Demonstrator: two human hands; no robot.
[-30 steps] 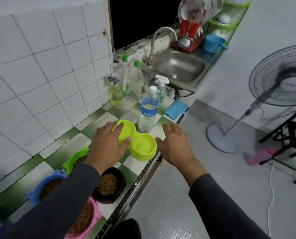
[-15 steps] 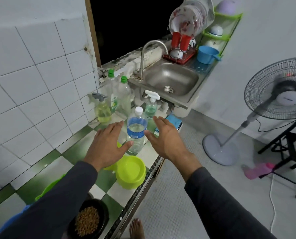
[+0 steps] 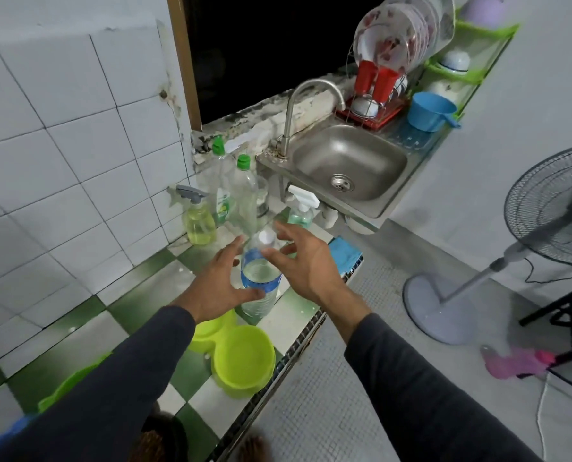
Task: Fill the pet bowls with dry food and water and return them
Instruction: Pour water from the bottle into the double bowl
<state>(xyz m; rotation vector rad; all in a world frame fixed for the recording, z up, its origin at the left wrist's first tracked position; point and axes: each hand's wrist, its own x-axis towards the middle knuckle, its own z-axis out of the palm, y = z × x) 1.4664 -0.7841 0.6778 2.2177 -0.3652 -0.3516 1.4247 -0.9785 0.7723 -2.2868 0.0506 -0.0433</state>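
Observation:
A clear water bottle (image 3: pixel 259 288) with a blue label and white cap stands on the green-and-white tiled counter (image 3: pixel 138 305). My left hand (image 3: pixel 221 278) is at its left side, fingers spread, the thumb reaching the label. My right hand (image 3: pixel 303 258) hovers at the bottle's right near the cap, fingers loosely spread, holding nothing. A lime-green double pet bowl (image 3: pixel 241 358) lies empty on the counter just below my left wrist. A black bowl of dry food (image 3: pixel 158 438) shows at the bottom edge, partly hidden by my left sleeve.
Spray bottles (image 3: pixel 198 221) and tall green-capped bottles (image 3: pixel 241 195) stand by the tiled wall. A steel sink (image 3: pixel 351 161) with a tap is beyond them, with a dish rack (image 3: pixel 381 91) and a blue scoop (image 3: pixel 431 111). A blue cloth (image 3: pixel 344 255) lies at the counter edge. A standing fan (image 3: pixel 551 211) is on the floor at right.
Both hands have left the lime bowls and moved forward to either side of the water bottle. The view has shifted toward the sink.

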